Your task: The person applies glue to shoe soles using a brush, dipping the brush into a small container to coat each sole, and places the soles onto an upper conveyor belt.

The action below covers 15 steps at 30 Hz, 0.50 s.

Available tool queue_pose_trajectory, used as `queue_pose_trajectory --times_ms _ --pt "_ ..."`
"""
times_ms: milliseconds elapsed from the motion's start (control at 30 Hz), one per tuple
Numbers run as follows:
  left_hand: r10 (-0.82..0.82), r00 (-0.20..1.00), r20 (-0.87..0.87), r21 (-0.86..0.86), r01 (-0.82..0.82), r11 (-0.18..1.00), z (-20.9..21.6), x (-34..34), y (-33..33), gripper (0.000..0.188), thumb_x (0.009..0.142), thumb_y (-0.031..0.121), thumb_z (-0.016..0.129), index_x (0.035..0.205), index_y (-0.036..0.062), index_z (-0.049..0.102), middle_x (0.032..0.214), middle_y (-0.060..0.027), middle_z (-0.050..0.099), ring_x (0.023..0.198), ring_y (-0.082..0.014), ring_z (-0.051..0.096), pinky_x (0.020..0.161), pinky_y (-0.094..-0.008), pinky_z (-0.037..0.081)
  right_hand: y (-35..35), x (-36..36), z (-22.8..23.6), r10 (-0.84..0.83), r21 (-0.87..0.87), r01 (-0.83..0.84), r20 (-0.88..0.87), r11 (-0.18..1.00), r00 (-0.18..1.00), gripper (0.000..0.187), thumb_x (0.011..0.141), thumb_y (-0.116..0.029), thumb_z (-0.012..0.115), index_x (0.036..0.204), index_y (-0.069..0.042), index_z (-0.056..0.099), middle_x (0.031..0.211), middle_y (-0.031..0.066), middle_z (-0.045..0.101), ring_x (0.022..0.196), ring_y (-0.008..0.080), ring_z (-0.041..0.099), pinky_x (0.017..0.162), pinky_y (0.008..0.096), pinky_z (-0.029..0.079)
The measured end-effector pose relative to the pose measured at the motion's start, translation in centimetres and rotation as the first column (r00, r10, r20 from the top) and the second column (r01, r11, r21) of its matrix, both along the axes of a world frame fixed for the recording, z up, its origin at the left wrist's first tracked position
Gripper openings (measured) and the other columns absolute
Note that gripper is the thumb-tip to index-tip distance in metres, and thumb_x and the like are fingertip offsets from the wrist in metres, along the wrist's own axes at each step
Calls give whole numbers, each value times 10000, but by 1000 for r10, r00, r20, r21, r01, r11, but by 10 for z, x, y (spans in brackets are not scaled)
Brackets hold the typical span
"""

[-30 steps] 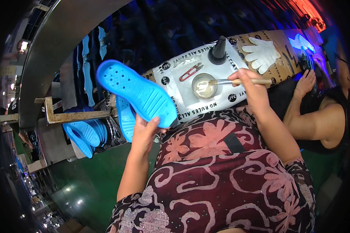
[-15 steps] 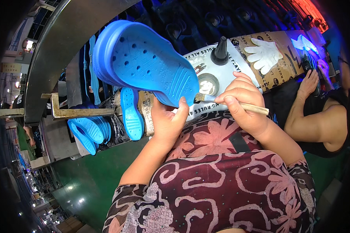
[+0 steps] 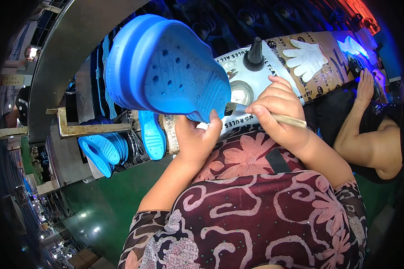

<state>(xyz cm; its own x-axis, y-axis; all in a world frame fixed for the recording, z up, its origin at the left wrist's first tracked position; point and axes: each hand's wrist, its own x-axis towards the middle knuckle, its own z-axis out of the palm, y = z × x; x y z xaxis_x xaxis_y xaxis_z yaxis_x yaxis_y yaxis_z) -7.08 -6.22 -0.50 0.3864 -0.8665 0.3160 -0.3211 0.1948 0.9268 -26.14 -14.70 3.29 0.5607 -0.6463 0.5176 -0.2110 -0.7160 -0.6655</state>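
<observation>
My left hand (image 3: 197, 138) grips a large blue foam clog (image 3: 179, 74) by its narrow end, thumb on the face. Round holes dot the wide part of that face and ridges run across the narrow part. My right hand (image 3: 280, 114) is closed around the wooden handle of a flat paintbrush (image 3: 292, 121). The brush's dark bristles are at the clog's narrow end, close to my left thumb; whether they touch cannot be made out. Behind the brush, a round dish (image 3: 241, 93) with something whitish in it rests on a white printed sheet (image 3: 274, 67).
A black cone-shaped object (image 3: 255, 56) and a white glove (image 3: 306, 59) lie beyond my right hand, the glove on brown cardboard (image 3: 321, 85). Blue insole-shaped pieces (image 3: 104, 151) and a single one (image 3: 151, 136) lie at left, near a metal frame (image 3: 63, 123). A co-worker's arm (image 3: 361, 121) works at right.
The clog has tilted, so its thick side wall shows more, and its face has shifted slightly right. Both my hands keep their holds, and the brush stays by the narrow end.
</observation>
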Motion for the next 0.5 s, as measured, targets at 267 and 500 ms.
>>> queue_pose_trajectory --times_ms 267,500 --pt "37 999 -26 -52 -39 998 -4 0 -3 345 744 -19 631 1059 -51 495 955 -136 606 858 -192 611 767 -289 476 -4 -5 -3 41 -5 -41 45 999 998 161 825 -216 615 741 -95 680 666 24 587 679 202 561 891 401 378" --pt "41 999 -22 -118 -43 992 -4 -4 -7 253 722 -36 634 967 -51 574 881 -118 625 794 -201 615 737 -302 483 -2 -7 -1 17 19 -18 10 1000 1000 146 804 -220 647 740 -92 678 661 26 591 653 200 559 882 393 390"
